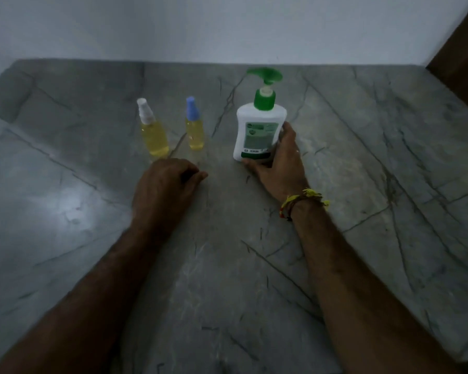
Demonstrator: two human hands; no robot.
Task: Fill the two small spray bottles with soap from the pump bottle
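Note:
A white pump bottle [257, 132] with a green pump head stands upright on the grey marble surface [362, 157]. My right hand [278, 163] grips its lower right side, thumb under the base edge. Two small spray bottles holding yellow liquid stand to the left, both upright with their caps on: one with a white cap [152, 129] and one with a blue cap [193, 125]. Just in front of them my left hand [165, 184] rests on the marble with its fingers curled and holds nothing.
A pale wall [227, 28] runs along the far edge of the surface. A dark brown wooden panel [462, 63] stands at the far right corner. A yellow thread band circles my right wrist [303, 199].

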